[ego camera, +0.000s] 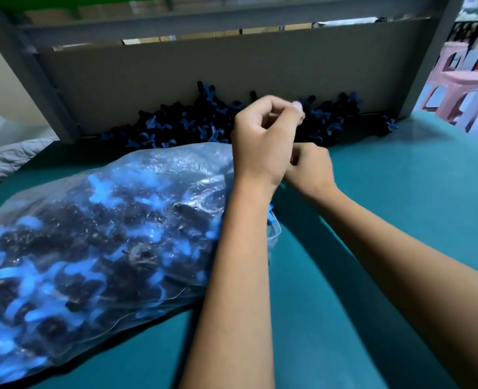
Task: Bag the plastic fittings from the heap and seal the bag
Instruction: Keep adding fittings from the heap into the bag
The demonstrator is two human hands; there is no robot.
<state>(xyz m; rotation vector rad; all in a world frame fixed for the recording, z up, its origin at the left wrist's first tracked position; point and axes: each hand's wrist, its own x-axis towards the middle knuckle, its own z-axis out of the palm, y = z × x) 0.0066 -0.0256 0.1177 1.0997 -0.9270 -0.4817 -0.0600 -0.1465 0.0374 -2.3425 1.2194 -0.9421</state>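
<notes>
Head view: a person's two bare forearms reach up from the lower right of the frame to the centre, where both hands meet above the mouth end of a clear plastic bag [105, 234]. The bag lies on its side across the left half of the frame on a teal table [386, 192], bulging with black and blue plastic fittings [72, 248] that show through the film.

The left hand [263, 141] sits higher, its fingers curled into a loose fist with thumb and forefinger tips pressed together at the upper right of the hand; whether they pinch anything cannot be made out. The right hand [311, 169] lies just below and behind it, touching the left wrist, its fingers curled inward; what they hold, if anything, is hidden by the left hand.

Behind the hands, at centre frame, the loose heap [181, 122] of the same black and blue fittings is banked against a grey-brown board [204, 71] that stands along the table's far edge, framed by grey metal posts. A pink plastic stool [454, 80] stands at the upper right, beyond the table. Pale crumpled sheeting [10, 158] lies at the left edge.
</notes>
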